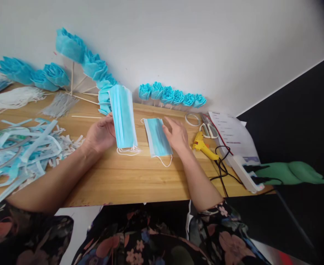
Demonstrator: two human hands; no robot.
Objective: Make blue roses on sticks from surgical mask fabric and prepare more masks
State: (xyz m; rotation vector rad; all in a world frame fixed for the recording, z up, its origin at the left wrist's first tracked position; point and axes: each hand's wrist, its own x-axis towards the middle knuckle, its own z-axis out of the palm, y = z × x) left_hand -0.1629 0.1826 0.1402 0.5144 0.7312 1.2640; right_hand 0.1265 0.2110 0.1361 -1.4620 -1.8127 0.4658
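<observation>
My left hand is closed around a small stack of light-blue pleated face masks, held upright above the table with white ear loops bunched at the bottom. The fingers behind the stack are hidden. Just to the right, a single blue face mask appears to lie on the wooden table, its ear loops sticking out at top left and bottom. My right hand is at this mask's right edge, fingers stretched and apart. Its fingertips overlap the edge; whether they touch it I cannot tell.
Blue flowers on sticks stand along the wall, with larger ones at left. Cut strips and scraps cover the table's left. At right are a yellow glue gun, scissors, a tape ring and a power strip with cables.
</observation>
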